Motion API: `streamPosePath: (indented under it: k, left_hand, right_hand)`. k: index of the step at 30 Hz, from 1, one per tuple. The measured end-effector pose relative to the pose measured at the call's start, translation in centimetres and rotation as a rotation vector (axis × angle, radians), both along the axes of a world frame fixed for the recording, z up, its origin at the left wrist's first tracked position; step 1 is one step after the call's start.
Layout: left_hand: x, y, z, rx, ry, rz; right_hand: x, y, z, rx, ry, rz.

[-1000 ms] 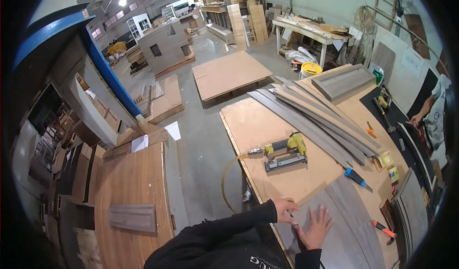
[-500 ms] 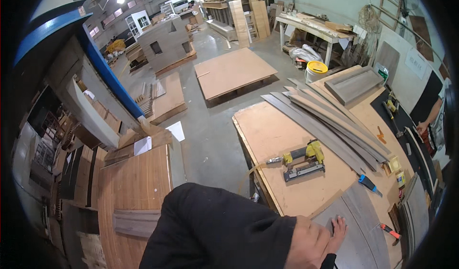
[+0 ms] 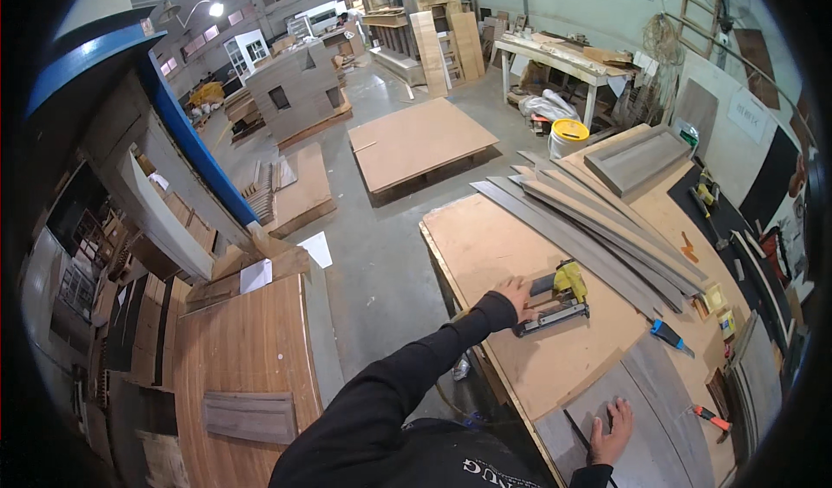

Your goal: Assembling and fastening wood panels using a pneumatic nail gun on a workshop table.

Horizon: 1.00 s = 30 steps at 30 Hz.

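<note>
My left hand (image 3: 515, 296) is closed round the rear of a yellow and black pneumatic nail gun (image 3: 568, 282), which lies on its side on the workbench (image 3: 485, 228). The hose fitting is hidden under that hand. Nearer to me, my right hand (image 3: 612, 429) rests on a grey wood-grain panel (image 3: 646, 393) with its fingers spread, holding nothing. A thin dark strip (image 3: 575, 427) shows on the panel just left of it.
Long grey strips (image 3: 598, 237) are stacked across the bench. A blue-handled tool (image 3: 668, 336) and a red-handled hammer (image 3: 712, 417) lie to the right. A wood-grain table (image 3: 251, 349) is at my left. Beyond stand a low platform (image 3: 425, 141) and a yellow-lidded bucket (image 3: 568, 137).
My left arm has swung from across my body outward, and its hand now holds the nail gun. My right hand stays on the panel. At the far right, another person's arm has withdrawn.
</note>
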State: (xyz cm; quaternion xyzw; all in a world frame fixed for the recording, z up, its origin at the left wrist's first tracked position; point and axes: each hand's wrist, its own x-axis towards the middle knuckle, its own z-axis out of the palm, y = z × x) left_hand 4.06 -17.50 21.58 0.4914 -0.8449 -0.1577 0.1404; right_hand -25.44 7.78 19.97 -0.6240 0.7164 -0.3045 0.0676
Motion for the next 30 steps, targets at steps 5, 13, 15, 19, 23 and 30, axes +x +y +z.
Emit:
streamPosePath:
  k: [5,13,15,19,23,30]
  left_hand:
    - [-1.6,-1.3,-3.0,-0.094,-0.026,0.134]
    - [-5.5,-3.8,-4.8,-0.010,-0.065,0.320]
    - [-6.4,-4.2,-4.0,0.073,-0.094,0.223]
    - [-2.7,-7.3,-10.0,0.471,-0.008,-0.034]
    - [8.3,-10.0,-10.3,-0.037,0.583,-0.415]
    - [2.8,3.8,8.2,0.806,0.494,-0.091]
  right_hand:
    - [0.2,-0.1,0.2,-0.048,-0.059,-0.051]
    - [-1.5,0.8,-1.6,-0.074,-0.030,-0.024]
    - [-1.7,2.0,-1.9,-0.059,-0.053,-0.069]
    - [-1.3,0.9,-1.2,-0.093,-0.067,0.007]
    - [-0.7,-2.2,0.2,-0.066,-0.075,0.097]
    - [-0.8,1.3,1.0,0.206,-0.027,-0.031]
